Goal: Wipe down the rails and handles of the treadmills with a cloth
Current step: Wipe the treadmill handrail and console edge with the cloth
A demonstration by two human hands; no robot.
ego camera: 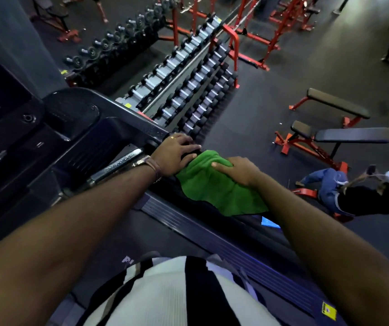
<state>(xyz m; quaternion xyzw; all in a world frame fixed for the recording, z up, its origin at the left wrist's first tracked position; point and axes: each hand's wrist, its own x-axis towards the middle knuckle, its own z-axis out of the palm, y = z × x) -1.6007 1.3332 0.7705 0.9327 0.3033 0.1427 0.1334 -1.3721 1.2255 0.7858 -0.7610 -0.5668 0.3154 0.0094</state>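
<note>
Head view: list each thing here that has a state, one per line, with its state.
green cloth: crumpled, draped over the treadmill side rail, pressed by both hands.
left hand: palm down on the rail and the cloth's edge.
right hand: gripping the cloth.
treadmill side rail: partly covered by the cloth.
silver handle: bare, untouched.
dumbbells: racked.
adjustable bench: unoccupied.

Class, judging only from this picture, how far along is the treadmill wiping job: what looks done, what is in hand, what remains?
Done: nothing can be confirmed; no surface visibly shows a wiped finish. In hand: the right hand presses the green cloth over the treadmill's right side rail, while the left hand rests on the rail beside it. Left: the silver handle by the left wrist lies uncovered, and any other treadmills are out of view.
</note>
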